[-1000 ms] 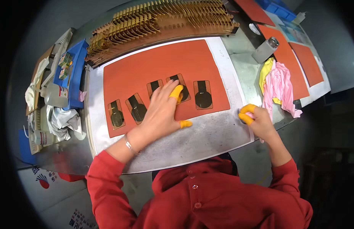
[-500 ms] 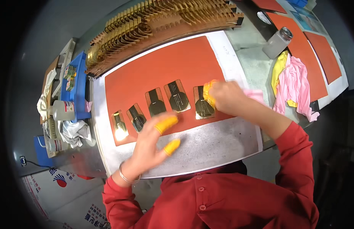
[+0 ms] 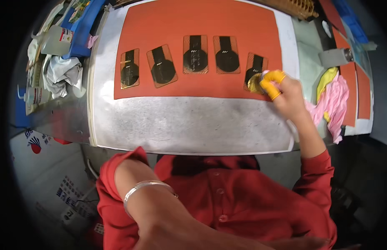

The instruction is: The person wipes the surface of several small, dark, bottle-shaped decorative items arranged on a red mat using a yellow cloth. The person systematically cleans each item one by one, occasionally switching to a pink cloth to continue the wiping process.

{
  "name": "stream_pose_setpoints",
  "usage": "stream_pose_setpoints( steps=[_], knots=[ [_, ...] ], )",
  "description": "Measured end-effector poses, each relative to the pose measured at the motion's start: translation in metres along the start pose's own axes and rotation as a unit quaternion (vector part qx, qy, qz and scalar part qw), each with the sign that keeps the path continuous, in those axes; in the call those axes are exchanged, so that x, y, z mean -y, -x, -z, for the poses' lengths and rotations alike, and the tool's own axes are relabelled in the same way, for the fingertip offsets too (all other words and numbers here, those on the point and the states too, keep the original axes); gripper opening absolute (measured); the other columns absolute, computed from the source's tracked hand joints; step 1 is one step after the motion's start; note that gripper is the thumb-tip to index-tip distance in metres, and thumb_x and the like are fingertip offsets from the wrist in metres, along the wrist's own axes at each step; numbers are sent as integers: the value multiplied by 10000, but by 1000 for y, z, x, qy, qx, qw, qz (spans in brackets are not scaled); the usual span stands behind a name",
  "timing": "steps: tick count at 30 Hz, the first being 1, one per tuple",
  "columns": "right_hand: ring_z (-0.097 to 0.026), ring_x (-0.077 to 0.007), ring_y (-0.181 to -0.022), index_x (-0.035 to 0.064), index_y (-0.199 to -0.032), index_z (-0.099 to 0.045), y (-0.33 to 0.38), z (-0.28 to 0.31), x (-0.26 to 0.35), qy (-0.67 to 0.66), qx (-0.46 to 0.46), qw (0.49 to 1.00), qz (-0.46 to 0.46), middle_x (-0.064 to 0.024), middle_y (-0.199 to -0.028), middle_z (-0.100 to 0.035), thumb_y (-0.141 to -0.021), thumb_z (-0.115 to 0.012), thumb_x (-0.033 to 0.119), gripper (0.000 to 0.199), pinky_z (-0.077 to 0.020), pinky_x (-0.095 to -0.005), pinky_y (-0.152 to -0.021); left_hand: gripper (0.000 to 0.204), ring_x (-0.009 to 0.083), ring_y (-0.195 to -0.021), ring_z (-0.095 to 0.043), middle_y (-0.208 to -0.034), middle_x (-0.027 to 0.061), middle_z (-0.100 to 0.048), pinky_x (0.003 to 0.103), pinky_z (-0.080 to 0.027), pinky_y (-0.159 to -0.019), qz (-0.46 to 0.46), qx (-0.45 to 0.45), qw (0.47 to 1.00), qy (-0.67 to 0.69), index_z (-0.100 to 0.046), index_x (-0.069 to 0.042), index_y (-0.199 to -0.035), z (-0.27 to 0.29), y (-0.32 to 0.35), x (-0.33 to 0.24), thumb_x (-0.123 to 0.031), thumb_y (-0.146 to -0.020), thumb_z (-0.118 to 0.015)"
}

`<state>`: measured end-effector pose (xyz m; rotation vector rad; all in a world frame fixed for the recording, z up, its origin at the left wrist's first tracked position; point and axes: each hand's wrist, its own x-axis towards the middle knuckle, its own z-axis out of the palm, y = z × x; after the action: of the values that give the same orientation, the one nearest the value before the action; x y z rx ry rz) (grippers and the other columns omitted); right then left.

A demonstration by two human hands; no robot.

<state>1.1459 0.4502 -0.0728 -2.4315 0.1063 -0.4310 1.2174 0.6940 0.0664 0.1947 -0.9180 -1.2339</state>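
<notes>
Our nearer right hand curls closed on pink cloth; 1 gold-black card, long axis 12-to-1, lies at its 10 o'clock. Left hand: grip, we cannot tell.

We've got a grey table carrying a large greyish-white sheet (orange-red rectangular mat on that, bearing five black-and-gold rectangular cards). Also on our table: crumpled whitish cloth, blue plastic tray left; crumpled pink cloth, grey cylindrical bottle right.
</notes>
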Motion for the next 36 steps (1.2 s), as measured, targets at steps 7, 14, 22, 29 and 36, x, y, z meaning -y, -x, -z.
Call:
stream_pose_setpoints(
  steps=[7,14,22,29,36],
  knots=[
    [-585,-230,-555,13,-862,-611,4,-3,-6,-11,-27,999,-38,-125,-712,-611,-798,-659,50,87,-443,-301,-510,204,300,-793,-625,-910,168,-620,364,-496,-699,-28,-16,999,23,-603,55,-1000,3,5,0,-62,-834,-592],
    [-596,-224,-568,16,-845,-611,6,1,-6,-14,-43,998,-36,-120,-727,-619,-785,-666,36,85,-453,-296,-518,213,279,-746,-619,-850,147,-617,347,-488,-660,-35,-26,999,27,-597,54,-1009,21,4,4,-74,-838,-605],
    [-608,-269,-601,15,-863,-626,-18,5,2,32,-25,999,-1,-138,-765,-634,-772,-678,53,112,-476,-324,-542,227,254,-691,-611,-781,123,-614,327,-478,-615,-35,-63,997,30,-590,53,-1019,27,4,-3,-86,-842,-620],
    [-601,-294,-634,44,-834,-614,-45,-11,-7,87,48,990,96,-111,-725,-611,-785,-643,115,92,-482,-382,-535,240,232,-643,-605,-721,102,-612,310,-470,-576,-18,-375,916,-139,-583,52,-1027,61,65,-9,-98,-847,-632],
    [-595,-313,-631,44,-856,-602,-90,-39,-4,132,99,978,125,-117,-737,-600,-781,-608,106,98,-471,-412,-531,290,64,-402,-404,-508,-10,-469,213,-307,-424,65,-515,839,-165,-582,73,-1014,77,138,-16,-203,-937,-532]
  ],
)
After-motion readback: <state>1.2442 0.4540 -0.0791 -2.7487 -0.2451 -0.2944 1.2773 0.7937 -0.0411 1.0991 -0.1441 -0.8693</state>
